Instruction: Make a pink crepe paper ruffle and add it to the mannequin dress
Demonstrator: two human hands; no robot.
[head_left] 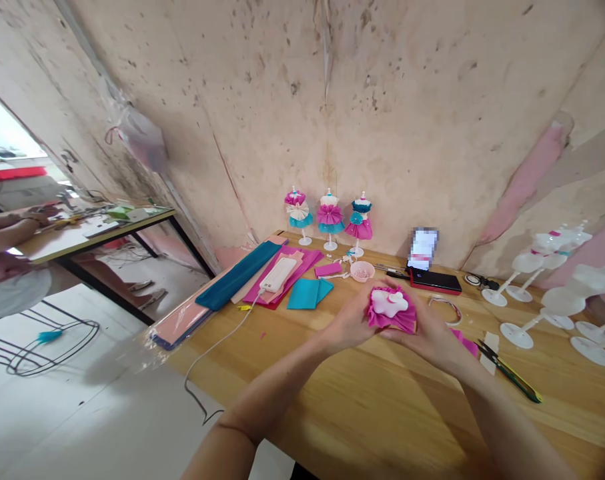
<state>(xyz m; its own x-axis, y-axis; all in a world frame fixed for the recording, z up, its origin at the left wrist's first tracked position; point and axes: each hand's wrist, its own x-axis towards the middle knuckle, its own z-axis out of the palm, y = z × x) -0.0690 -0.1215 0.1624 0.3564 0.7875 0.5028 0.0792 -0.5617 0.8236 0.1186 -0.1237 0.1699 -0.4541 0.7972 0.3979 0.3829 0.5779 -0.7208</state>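
Between both hands I hold a small white mannequin (388,303), tipped so its neck and shoulders face me. Ruffled magenta crepe paper (407,321) wraps around its body. My left hand (353,321) grips it from the left, fingers curled round the far side. From the right, my right hand (431,332) closes on the same piece, its fingers partly hidden by the ruffle. Just right of my right wrist lie a magenta paper scrap (463,343) and green-and-black scissors (512,379).
Three dressed mini mannequins (330,217) stand along the wall. Bare white mannequins (565,300) crowd the right side. Crepe paper sheets (239,273), a white power bank (278,275) with a cable, teal paper (305,293), a bead bowl (362,271) and a phone (423,248) lie around. A co-worker (12,247) sits at another table.
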